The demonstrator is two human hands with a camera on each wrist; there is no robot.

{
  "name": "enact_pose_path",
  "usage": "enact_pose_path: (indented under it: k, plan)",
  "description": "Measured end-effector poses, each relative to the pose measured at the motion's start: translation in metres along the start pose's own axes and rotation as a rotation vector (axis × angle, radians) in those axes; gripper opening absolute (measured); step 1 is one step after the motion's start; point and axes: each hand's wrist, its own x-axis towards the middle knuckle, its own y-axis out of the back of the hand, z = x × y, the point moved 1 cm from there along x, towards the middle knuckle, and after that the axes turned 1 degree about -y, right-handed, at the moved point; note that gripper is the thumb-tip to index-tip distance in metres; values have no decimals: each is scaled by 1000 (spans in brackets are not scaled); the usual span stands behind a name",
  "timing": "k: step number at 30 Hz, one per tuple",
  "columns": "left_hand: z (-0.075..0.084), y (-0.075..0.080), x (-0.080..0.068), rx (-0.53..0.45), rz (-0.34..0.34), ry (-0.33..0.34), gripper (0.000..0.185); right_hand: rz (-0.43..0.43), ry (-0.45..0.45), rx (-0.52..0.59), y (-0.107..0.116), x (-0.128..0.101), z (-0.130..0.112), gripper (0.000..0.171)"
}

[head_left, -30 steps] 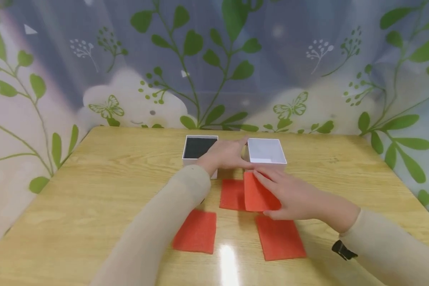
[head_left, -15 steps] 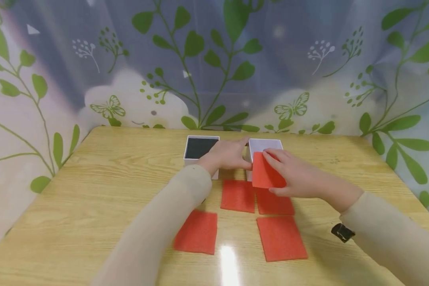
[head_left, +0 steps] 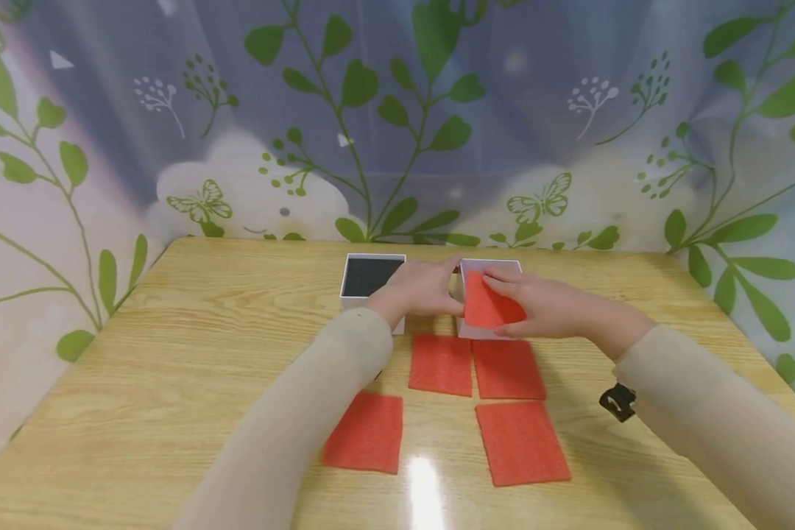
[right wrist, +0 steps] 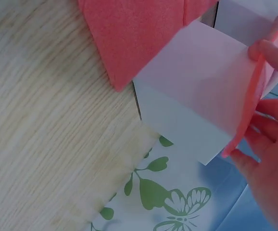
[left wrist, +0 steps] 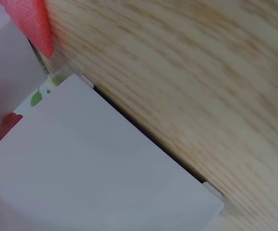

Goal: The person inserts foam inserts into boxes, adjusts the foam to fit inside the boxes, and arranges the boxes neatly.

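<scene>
My right hand (head_left: 543, 302) pinches a red cloth square (head_left: 486, 300) between thumb and fingers, over the opening of the right white box (head_left: 470, 333). The right wrist view shows this cloth (right wrist: 250, 103) edge-on along the box's rim, with the hand (right wrist: 269, 144) curled behind it. My left hand (head_left: 420, 287) reaches between the two boxes and holds the right box's left side, its thumb near the front corner and a finger near the back one. In the left wrist view, a white box wall (left wrist: 100, 163) hides most of that hand.
Another white box (head_left: 353, 301), with a dark surface inside, stands to the left. Red cloth squares lie flat on the wooden table (head_left: 225, 309): two side by side before the boxes, one (head_left: 522, 443) nearer right, one (head_left: 367, 434) partly under the left sleeve. A patterned curtain (head_left: 397, 147) hangs behind.
My right hand has lifted the red cloth square from above the table up and back to the right box's opening, uncovering a cloth square below. The left hand has stayed put.
</scene>
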Motion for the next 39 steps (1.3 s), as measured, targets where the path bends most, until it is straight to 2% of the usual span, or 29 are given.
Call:
enact_pose_path:
  k: [4, 9, 15, 18, 21, 27, 39]
  plan:
    - [1, 1, 0, 3, 4, -5, 88, -2, 25, 10, 0, -2, 1, 74]
    - [2, 3, 0, -3, -1, -3, 88, 37, 62, 13, 1, -7, -1, 63]
    - [3, 3, 0, -11, -8, -5, 93, 119, 89, 26, -2, -9, -3, 48]
    - [2, 3, 0, -26, 7, 3, 96, 182, 92, -4, -4, -9, -3, 42]
    - [1, 2, 0, -42, 16, 10, 97, 250, 91, -116, -9, -8, -5, 41]
    - [1, 0, -2, -47, 8, 4, 100, 345, 108, -475, -25, -8, -14, 49]
    - [2, 1, -1, -30, 3, 11, 100, 445, 115, -701, -33, -10, -19, 51]
